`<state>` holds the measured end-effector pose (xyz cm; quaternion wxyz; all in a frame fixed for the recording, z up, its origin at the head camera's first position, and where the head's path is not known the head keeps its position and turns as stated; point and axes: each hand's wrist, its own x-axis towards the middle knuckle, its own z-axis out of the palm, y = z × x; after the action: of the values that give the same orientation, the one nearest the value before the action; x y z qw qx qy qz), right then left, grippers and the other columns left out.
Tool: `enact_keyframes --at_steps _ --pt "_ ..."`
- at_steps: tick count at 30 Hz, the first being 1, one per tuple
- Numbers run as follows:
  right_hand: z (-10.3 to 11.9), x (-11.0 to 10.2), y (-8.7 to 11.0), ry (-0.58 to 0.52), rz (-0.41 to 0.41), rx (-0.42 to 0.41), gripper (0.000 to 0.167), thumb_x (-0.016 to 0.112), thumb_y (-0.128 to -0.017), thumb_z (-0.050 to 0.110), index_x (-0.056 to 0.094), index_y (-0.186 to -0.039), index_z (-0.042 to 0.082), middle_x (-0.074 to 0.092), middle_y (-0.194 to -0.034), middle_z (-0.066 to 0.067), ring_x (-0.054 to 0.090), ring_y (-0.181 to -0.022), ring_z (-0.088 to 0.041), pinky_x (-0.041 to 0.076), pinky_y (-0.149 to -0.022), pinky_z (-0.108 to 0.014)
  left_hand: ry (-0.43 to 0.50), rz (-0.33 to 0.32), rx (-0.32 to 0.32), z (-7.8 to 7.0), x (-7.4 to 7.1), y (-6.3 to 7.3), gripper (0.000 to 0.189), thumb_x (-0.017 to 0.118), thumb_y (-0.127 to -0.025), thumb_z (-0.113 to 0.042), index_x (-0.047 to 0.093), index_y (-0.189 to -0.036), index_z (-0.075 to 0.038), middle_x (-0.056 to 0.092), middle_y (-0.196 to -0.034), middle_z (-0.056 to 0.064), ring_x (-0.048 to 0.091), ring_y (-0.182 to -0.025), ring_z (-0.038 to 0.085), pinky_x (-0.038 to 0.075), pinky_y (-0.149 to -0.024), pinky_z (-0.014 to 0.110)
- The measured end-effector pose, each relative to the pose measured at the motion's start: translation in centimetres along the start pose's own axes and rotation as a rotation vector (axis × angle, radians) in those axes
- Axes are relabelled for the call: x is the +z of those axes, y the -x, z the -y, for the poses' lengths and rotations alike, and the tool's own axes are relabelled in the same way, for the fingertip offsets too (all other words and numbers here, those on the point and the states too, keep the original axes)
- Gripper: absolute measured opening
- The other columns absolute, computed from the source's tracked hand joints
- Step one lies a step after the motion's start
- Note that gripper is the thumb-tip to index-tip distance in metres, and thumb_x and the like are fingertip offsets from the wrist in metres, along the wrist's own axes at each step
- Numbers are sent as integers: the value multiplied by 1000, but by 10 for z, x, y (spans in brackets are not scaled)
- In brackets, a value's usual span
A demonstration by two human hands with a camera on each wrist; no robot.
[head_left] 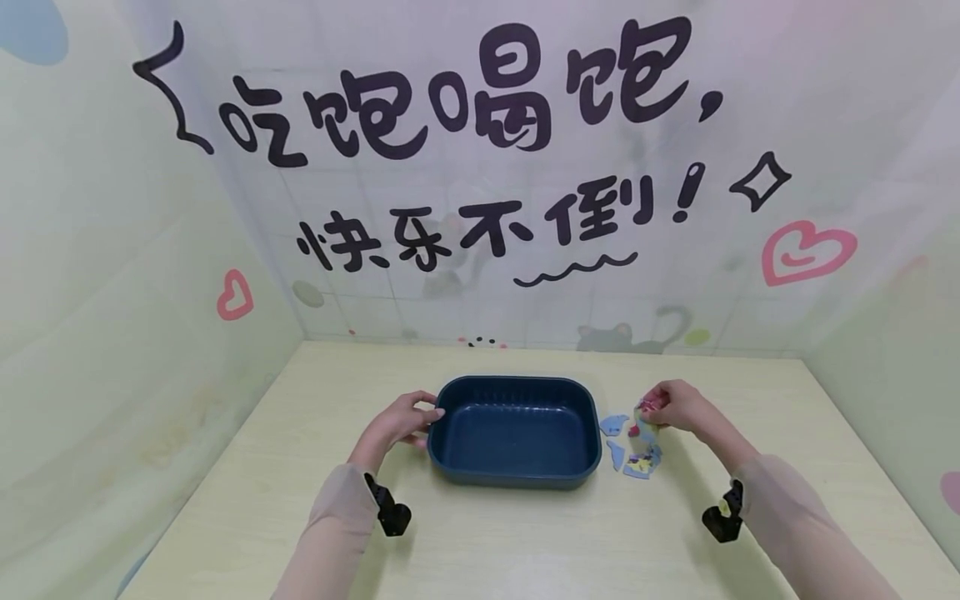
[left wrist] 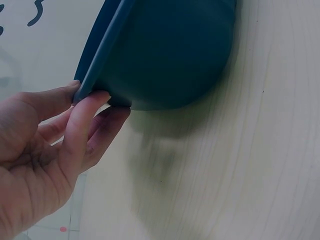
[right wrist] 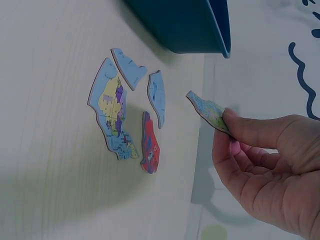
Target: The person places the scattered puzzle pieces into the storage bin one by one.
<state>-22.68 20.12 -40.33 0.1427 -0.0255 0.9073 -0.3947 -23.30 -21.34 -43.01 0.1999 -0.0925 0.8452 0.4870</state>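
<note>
A dark blue rectangular bin (head_left: pixel 517 442) stands on the table with nothing inside. At its left end my left hand (head_left: pixel 401 421) pinches the rim, thumb on the inner side and fingers against the outer wall (left wrist: pixel 170 50). To the right of the bin, my right hand (head_left: pixel 678 406) holds a map puzzle piece (right wrist: pixel 210 111) between thumb and fingers, raised over the table. Below it lie several loose pieces: a red one (right wrist: pixel 151 145), two plain blue ones, and a larger blue section (right wrist: pixel 112 110) printed with yellow and purple land.
The pale wooden table (head_left: pixel 487 542) meets a printed curtain (head_left: pixel 465 292) with black lettering at the back, and more curtain hangs at both sides. Black wrist cameras sit on the left sleeve (head_left: pixel 330 508) and right sleeve (head_left: pixel 795 508).
</note>
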Motion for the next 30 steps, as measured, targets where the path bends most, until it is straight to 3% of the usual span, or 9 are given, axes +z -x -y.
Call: enact_keyframes --at_steps 9,14,30 --pt "16 1 0 -9 -5 -37 26 66 -81 5 55 -99 -11 52 -79 -8 50 -69 -14 48 -59 -24 -2 3 0 -2 -2 2 39 54 -92 -20 46 -127 -5 61 -114 19 64 -88 19 53 -53 25" --pt "25 2 -1 -13 -12 -52 28 66 -81 7 55 -100 -10 52 -81 -8 48 -74 -17 44 -60 -24 12 10 0 -3 -2 3 39 54 -92 -19 46 -127 -4 61 -113 19 64 -90 21 52 -52 24" --pt "43 16 -16 -111 5 -114 26 65 -81 1 54 -101 -12 53 -77 -5 52 -66 -10 55 -65 -28 29 18 9 0 0 2 40 55 -92 -19 46 -127 -2 60 -113 20 64 -89 20 52 -52 23"
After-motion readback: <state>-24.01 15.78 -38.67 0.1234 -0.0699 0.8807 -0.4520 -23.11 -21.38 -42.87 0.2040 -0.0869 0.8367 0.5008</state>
